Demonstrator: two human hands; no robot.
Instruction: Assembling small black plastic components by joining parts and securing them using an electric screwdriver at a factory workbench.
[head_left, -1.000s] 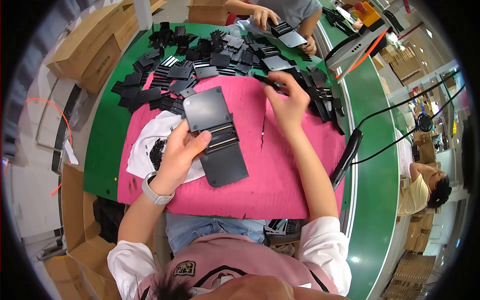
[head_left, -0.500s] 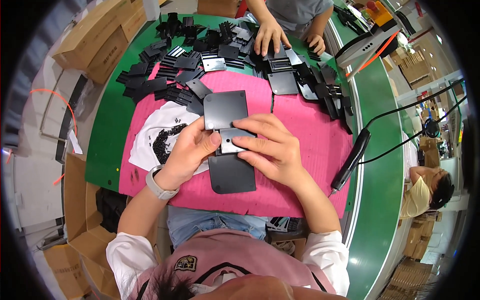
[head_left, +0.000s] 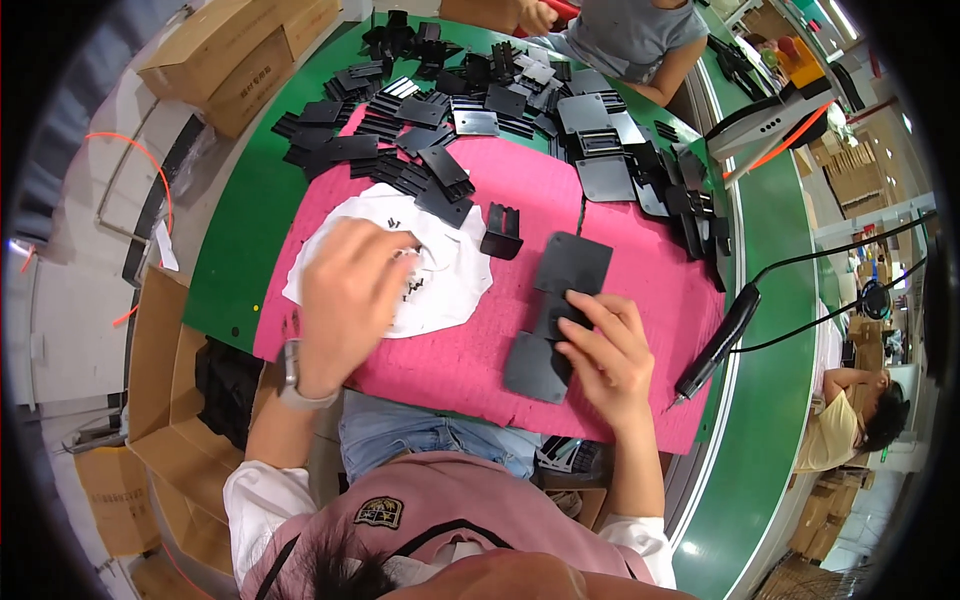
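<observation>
A black hinged plate point(head_left: 572, 262), two wide leaves joined by a narrow middle piece, lies tilted on the pink mat. My right hand point(head_left: 612, 355) grips its middle part, thumb side hidden. Over a white cloth point(head_left: 455, 285) hovers my left hand point(head_left: 350, 290), smeared by motion, its fingers bent downward. Small black screws point(head_left: 412, 290) show on the cloth beside those fingers; most of the screw heap is covered by the hand. Between cloth and plate, a small black bracket point(head_left: 503, 232) stands on the mat.
Black plates and brackets point(head_left: 420, 110) are heaped along the table's far side. A corded electric screwdriver point(head_left: 720, 340) lies at the right on the pink mat point(head_left: 460, 375). Across the table sits a person point(head_left: 640, 40). Open cardboard boxes point(head_left: 160, 400) stand at lower left.
My left hand has let go of the plate and moved left over the cloth. My right hand has carried the plate rightward and lower. The other person's hand has left the heap.
</observation>
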